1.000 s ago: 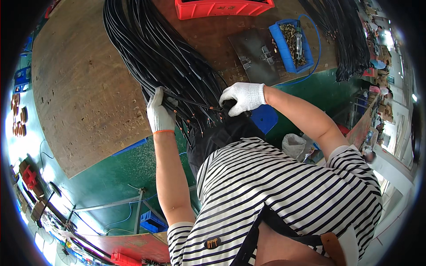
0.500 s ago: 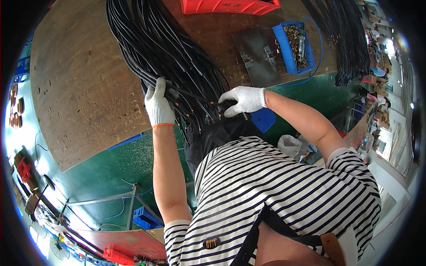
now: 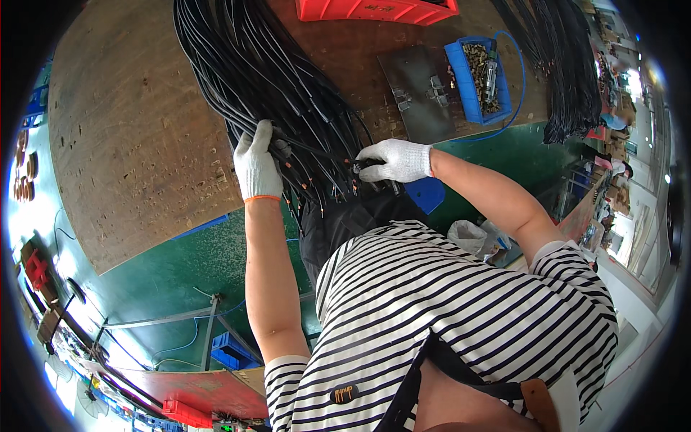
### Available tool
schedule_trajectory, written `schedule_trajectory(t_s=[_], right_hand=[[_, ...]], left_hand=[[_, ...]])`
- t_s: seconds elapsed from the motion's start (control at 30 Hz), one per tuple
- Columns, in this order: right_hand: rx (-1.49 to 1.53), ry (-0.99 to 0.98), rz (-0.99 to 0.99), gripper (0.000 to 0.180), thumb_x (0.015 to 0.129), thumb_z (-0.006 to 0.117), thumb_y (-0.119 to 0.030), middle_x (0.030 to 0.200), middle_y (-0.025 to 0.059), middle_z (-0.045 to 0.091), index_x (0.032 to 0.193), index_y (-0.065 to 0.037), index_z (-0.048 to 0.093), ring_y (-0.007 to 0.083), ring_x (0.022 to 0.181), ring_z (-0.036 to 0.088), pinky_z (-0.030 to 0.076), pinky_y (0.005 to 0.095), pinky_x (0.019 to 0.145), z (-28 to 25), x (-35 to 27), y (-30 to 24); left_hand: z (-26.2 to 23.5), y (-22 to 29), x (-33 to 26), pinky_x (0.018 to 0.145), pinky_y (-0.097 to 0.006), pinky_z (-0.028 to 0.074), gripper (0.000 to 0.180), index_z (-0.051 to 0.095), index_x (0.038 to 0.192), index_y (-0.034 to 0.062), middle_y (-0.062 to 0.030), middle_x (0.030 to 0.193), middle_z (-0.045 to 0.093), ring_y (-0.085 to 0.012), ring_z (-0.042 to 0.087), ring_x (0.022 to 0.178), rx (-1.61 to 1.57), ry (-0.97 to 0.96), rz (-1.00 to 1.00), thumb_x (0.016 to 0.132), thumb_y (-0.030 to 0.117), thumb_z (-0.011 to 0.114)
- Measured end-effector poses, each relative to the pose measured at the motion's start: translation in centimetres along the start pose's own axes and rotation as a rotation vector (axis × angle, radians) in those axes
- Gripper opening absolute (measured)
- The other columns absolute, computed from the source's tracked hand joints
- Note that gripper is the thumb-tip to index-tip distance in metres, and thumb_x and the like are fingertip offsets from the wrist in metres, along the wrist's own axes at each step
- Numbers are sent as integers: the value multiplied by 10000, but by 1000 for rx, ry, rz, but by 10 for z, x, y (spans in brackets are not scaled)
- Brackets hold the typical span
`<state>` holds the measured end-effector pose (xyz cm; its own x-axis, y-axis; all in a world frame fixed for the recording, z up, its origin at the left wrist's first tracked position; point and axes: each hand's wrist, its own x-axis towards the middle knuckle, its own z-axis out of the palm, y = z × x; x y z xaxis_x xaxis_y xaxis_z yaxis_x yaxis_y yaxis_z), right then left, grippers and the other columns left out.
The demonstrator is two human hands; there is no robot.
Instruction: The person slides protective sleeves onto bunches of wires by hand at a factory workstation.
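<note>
Gloves cover both hands; left hand (image 3: pixel 253 162) grips the thick bundle of black rubber cables (image 3: pixel 277 79) on the worn wooden tabletop (image 3: pixel 137 144); right hand (image 3: pixel 394 160) pinches one cable end.

I see a thick bundle of black cables (image 3: pixel 266 65) lying across the brown wooden counter (image 3: pixel 137 144), fanning from its far edge toward its near edge, where the ends hang over. The ends carry small orange-and-metal terminals (image 3: pixel 317 189), loose and splayed. My left hand (image 3: pixel 253 164), in a white glove, grips the bundle's left side at the counter's near edge; my right hand (image 3: pixel 392 160), also gloved, pinches a few ends there.
</note>
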<state>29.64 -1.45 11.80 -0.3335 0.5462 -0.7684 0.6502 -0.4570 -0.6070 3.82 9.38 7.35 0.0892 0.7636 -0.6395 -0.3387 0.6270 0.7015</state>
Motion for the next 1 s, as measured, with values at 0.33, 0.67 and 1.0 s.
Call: schedule_trajectory(t_s=[0.33,0.67,1.0], right_hand=[[91,14,-40,375,986,746,-352,976,104,779,1183,-34,756,191,899,705,534,350,888,2,2,7],[-4,125,-44,474,911,780,-449,1014,196,783,1140,-34,792,295,922,740,543,389,871,-3,1,-4],[-79,270,-52,528,855,793,-495,1035,214,781,1130,-44,801,361,957,752,563,411,889,-2,0,2]], left_hand=[[-1,-1,2,531,-257,503,138,689,969,40,-22,762,673,-108,598,557,11,-3,3,1030,162,712],[-4,1,1,538,-264,494,148,686,942,37,-24,760,669,-109,592,555,29,2,-6,1024,157,716],[0,1,1,544,-278,498,157,675,933,21,-41,748,663,-130,595,555,68,40,-11,1008,148,727]])
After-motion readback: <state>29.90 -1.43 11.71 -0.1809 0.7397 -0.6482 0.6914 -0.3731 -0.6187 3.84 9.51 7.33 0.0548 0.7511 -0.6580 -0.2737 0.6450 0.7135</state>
